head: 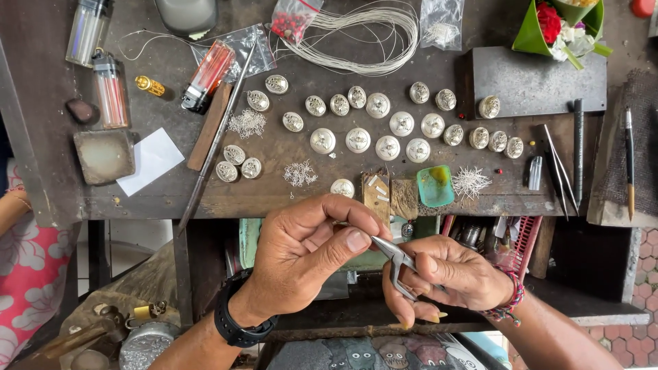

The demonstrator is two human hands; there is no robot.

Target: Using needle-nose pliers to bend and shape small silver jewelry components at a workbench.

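My left hand (301,250), with a black watch at the wrist, pinches something small between thumb and forefinger; the piece itself is hidden by the fingers. My right hand (445,277), wearing a beaded bracelet, grips small metal pliers (396,259) whose tips point left into the pinch of my left hand. Both hands are just below the front edge of the dark wooden workbench (288,147). Several round silver ornaments (358,139) lie in rows on the bench above them.
Coiled white wire (367,34), lighters (209,72), a long metal rod (216,140), tweezers (558,168), a small green dish (435,185) and piles of tiny silver wire bits (300,173) lie on the bench. A dark metal block (534,82) sits at the right.
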